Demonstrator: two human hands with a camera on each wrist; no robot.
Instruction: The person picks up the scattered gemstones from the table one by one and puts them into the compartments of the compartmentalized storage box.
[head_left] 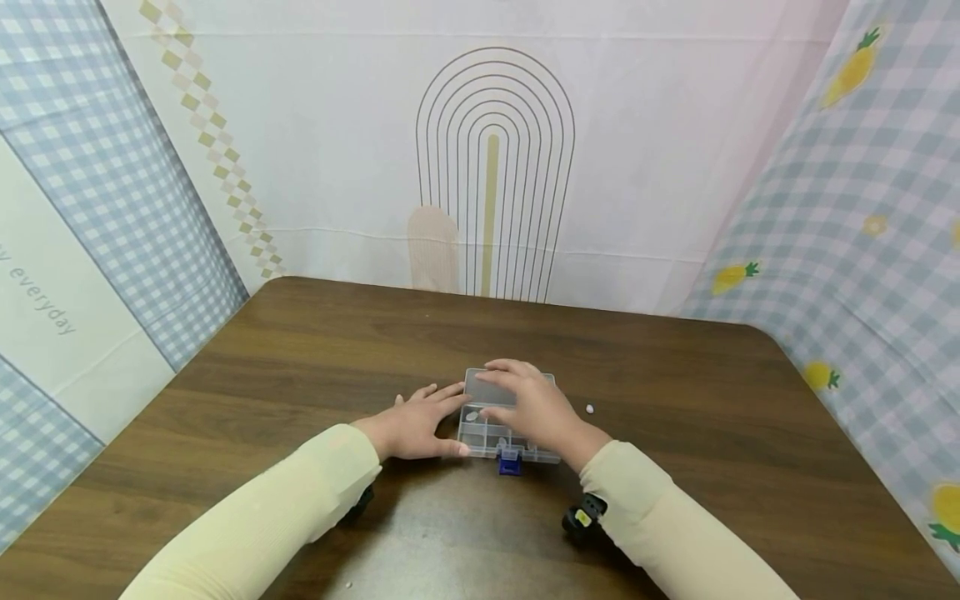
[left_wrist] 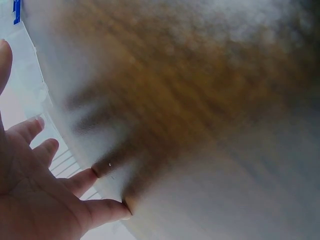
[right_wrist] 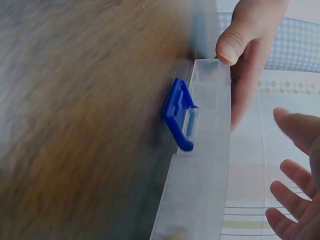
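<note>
A clear plastic compartment box (head_left: pixel 472 440) stands on the table with its lid (head_left: pixel 480 387) folded back. Its blue latch (right_wrist: pixel 176 112) hangs at the front. My left hand (head_left: pixel 422 423) lies along the box's left side with fingers spread, its thumb (right_wrist: pixel 229 50) touching the near left corner. In the left wrist view, some of its fingertips (left_wrist: pixel 125 212) touch the tabletop. Over the box hovers my right hand (head_left: pixel 536 408), fingers loosely bent and thumb apart, with nothing visible between them. A pale, flat oval piece (head_left: pixel 472 416) sits in a rear left compartment. The right hand hides some compartments.
A small white piece (head_left: pixel 589 408) lies on the brown wooden table (head_left: pixel 675 467), right of the box. Another tiny pale bit (head_left: pixel 348 585) is near the front edge. Patterned cloths (head_left: pixel 337 150) hang behind and at both sides.
</note>
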